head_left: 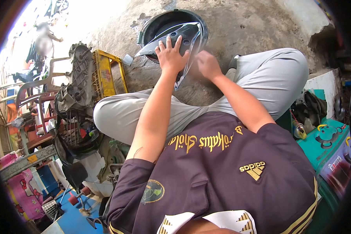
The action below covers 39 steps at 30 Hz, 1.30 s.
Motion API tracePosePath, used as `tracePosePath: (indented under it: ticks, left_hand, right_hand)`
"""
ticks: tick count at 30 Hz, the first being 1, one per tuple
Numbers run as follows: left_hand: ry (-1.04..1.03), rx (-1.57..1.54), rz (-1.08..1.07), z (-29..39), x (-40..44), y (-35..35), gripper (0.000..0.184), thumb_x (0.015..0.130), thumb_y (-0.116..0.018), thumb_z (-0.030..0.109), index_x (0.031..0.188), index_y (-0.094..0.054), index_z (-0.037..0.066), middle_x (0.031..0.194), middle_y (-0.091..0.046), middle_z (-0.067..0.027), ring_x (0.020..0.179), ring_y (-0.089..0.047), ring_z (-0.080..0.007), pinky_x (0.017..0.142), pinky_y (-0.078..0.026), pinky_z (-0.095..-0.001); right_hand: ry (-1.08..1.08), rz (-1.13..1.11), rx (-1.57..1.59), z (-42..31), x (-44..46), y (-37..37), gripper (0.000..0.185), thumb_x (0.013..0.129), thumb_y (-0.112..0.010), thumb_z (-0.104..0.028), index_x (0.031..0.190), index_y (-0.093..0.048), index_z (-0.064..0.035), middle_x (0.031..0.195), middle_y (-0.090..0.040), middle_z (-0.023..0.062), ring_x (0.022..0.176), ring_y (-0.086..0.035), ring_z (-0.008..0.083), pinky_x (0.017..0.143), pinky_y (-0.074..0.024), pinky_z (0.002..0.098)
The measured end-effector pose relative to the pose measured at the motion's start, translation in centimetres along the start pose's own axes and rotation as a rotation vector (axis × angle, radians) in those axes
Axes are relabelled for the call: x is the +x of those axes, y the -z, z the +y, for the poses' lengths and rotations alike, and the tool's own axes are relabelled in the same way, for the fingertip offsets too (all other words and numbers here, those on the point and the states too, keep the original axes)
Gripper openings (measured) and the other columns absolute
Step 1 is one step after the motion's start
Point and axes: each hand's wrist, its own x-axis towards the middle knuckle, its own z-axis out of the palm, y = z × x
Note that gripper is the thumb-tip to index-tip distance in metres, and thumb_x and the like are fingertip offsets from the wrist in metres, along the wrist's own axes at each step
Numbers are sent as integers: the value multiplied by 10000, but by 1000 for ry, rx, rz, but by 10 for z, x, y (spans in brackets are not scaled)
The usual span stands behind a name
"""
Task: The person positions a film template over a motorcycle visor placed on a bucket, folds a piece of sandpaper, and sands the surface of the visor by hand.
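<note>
A pointed, dark and silvery plastic panel (160,43) with round holes and a pale rim lies across a round black basin (146,29) on the floor. My left hand (171,56) rests on the panel with its fingers spread. Just right of the panel's edge is my right hand (208,64), its fingers curled in and blurred by motion. Whatever those fingers may hold is hidden. One narrow end of the panel hangs over the basin's near rim, between my legs.
A yellow crate (105,74) and a metal engine casing (80,70) stand at left. At right are a green case (327,144) and a spray can (299,130). My bent legs flank the basin on the concrete floor (238,27).
</note>
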Motion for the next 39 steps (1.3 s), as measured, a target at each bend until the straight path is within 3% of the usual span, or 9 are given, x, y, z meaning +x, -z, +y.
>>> tracePosePath:
  ticks: [7, 9, 14, 17, 21, 25, 29, 34, 39]
  left_hand:
    - [13, -50, -27, -1, 2, -1, 760, 920, -607, 625, 1612, -490, 330, 1660, -445, -187, 1498, -400, -498, 1219, -271, -600]
    - [12, -53, -22, 0, 2, -2, 759, 920, -608, 625, 1610, -494, 330, 1659, -446, -187, 1497, -400, -499, 1221, -269, -601]
    - [5, -12, 7, 0, 0, -1, 741, 940, -601, 631, 1609, -496, 329, 1642, -471, -169, 1472, -433, -473, 1199, -298, -582]
    - [8, -14, 2, 1, 0, 2, 744, 942, -598, 635, 1610, -494, 326, 1641, -472, -171, 1471, -433, -474, 1197, -301, -581]
    - [13, -61, -23, -2, 3, -1, 763, 915, -608, 626, 1609, -495, 331, 1658, -449, -193, 1493, -409, -498, 1219, -273, -603]
    - [7, -52, -23, 0, 2, -2, 761, 918, -604, 628, 1609, -495, 329, 1658, -447, -194, 1497, -403, -497, 1217, -275, -604]
    - [10, -58, -27, -1, 2, -1, 758, 922, -602, 627, 1610, -494, 328, 1661, -444, -189, 1497, -402, -498, 1217, -274, -607]
    - [4, -29, -8, 0, 2, 0, 754, 929, -606, 627, 1609, -495, 324, 1650, -458, -179, 1485, -417, -485, 1210, -285, -594]
    - [5, -6, -11, 0, -1, 1, 750, 936, -609, 630, 1610, -493, 323, 1641, -472, -171, 1476, -429, -471, 1197, -303, -579]
  right_hand:
    - [-62, 114, -46, 13, 13, 3, 61, 914, -717, -70, 932, -719, -12, 950, -693, 177, 948, -687, 399, 837, -557, 487]
    - [181, -50, -64, 7, 1, -2, 73, 924, -720, -79, 948, -741, -14, 961, -711, 181, 925, -694, 406, 828, -559, 483]
    - [-123, 82, -30, 13, 17, 6, 69, 927, -713, -81, 944, -722, -15, 947, -695, 187, 952, -686, 413, 841, -553, 494]
    - [96, -51, -50, 2, 2, 2, 92, 949, -710, -95, 961, -738, -9, 940, -702, 195, 905, -691, 423, 810, -558, 494]
    - [-57, 79, -48, 13, 16, 1, 84, 920, -723, -68, 966, -730, 1, 936, -705, 192, 917, -694, 414, 820, -559, 493]
    - [73, 22, -19, 12, 6, 0, 91, 931, -723, -77, 970, -739, 4, 952, -718, 202, 905, -702, 422, 806, -565, 490]
    - [-83, 69, -28, 14, 19, 4, 99, 935, -715, -77, 980, -742, 7, 951, -719, 201, 915, -702, 418, 815, -563, 486]
    - [26, 34, -36, 12, 9, -1, 109, 949, -718, -108, 969, -748, -4, 954, -723, 196, 899, -708, 413, 790, -563, 486]
    - [-102, 77, -78, 14, 16, 2, 114, 943, -722, -113, 970, -757, -9, 952, -718, 198, 909, -704, 409, 806, -562, 488]
